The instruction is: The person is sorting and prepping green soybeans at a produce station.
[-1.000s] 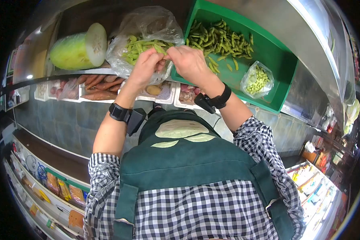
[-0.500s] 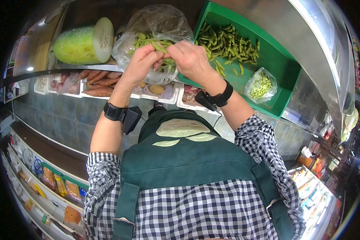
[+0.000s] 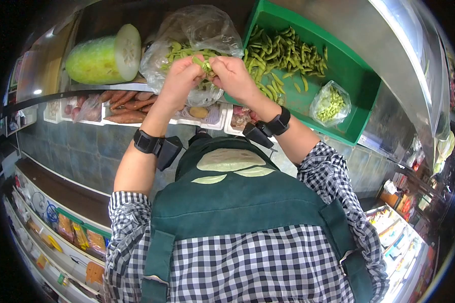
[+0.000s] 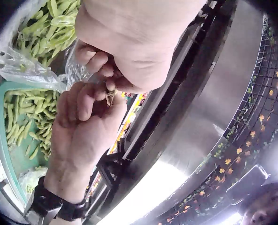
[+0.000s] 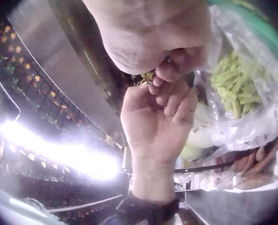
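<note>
Over the clear plastic bag of loose edamame pods, both hands meet fingertip to fingertip. My left hand pinches a green edamame pod between thumb and curled fingers. From the other side my right hand grips the same pod, thumb pressed near its middle. Fingers hide most of the pod in both wrist views; a small brownish-green bit shows between the thumbs in the left wrist view.
Right of the bag stands a green crate with more pods and a small bag of shelled beans. A cut winter melon lies left. Below are sweet potatoes and potatoes in white boxes.
The pod lay fairly straight in the left fingers half a second ago; now it looks bent or split between the thumbs. The right hand's fingers have curled in tighter. The head view has shifted slightly.
</note>
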`<action>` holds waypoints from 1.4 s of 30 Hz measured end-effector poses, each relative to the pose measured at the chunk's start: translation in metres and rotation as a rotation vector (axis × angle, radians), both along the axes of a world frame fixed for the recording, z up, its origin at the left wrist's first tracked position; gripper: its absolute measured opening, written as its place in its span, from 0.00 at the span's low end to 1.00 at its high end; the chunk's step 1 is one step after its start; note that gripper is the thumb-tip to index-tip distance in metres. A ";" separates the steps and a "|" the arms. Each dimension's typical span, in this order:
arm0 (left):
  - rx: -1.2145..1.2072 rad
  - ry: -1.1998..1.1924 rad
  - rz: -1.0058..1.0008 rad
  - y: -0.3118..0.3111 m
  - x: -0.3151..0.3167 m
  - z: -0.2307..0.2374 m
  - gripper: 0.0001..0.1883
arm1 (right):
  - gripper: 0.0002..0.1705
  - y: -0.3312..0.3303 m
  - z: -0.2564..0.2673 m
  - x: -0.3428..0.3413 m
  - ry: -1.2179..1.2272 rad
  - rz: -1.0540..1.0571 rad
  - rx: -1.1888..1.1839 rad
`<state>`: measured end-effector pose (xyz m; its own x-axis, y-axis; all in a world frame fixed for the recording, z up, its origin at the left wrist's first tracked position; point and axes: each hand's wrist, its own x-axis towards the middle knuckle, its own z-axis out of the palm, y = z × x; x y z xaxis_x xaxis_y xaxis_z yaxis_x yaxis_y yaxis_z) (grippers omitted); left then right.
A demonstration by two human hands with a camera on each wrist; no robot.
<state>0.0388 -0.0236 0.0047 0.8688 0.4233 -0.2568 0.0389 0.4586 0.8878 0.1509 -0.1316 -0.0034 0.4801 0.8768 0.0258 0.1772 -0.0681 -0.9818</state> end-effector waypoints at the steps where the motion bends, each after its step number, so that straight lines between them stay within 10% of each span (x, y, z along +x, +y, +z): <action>1: 0.036 0.035 -0.033 0.000 0.000 0.000 0.03 | 0.17 -0.001 0.000 0.001 0.083 0.005 -0.026; 5: 0.090 0.152 0.019 -0.003 0.003 0.007 0.04 | 0.17 -0.006 -0.002 0.004 -0.198 0.029 0.016; 8: 0.110 0.163 -0.011 -0.001 0.003 -0.004 0.06 | 0.14 -0.011 -0.002 0.006 0.016 0.086 -0.096; 13: 0.895 0.215 0.085 0.004 0.001 -0.037 0.15 | 0.06 -0.019 -0.010 0.013 0.810 0.081 -0.195; 18: 0.927 0.501 0.104 0.015 -0.014 -0.044 0.18 | 0.09 -0.058 -0.032 0.057 0.797 -0.076 -0.127; 24: 0.824 0.354 0.134 0.000 -0.015 -0.064 0.10 | 0.14 -0.088 -0.066 0.085 0.220 -0.074 -0.452; 36: 0.706 0.283 0.012 -0.027 -0.009 -0.056 0.06 | 0.18 -0.073 -0.038 0.066 0.857 0.028 -0.113; 39: 0.724 0.287 0.022 -0.028 -0.013 -0.056 0.06 | 0.17 -0.080 -0.075 0.083 0.597 0.044 -0.252; 41: 0.725 0.296 0.004 -0.029 -0.015 -0.059 0.06 | 0.14 -0.084 -0.107 0.089 -0.556 -0.039 -0.520; 42: 0.724 0.296 0.006 -0.030 -0.015 -0.059 0.06 | 0.14 -0.083 -0.102 0.085 -0.557 -0.038 -0.520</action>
<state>0.0242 -0.0531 -0.0546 0.8046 0.5782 -0.1354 0.3201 -0.2302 0.9190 0.2364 -0.2145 -0.1056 0.5472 0.8254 -0.1390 0.6253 -0.5135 -0.5877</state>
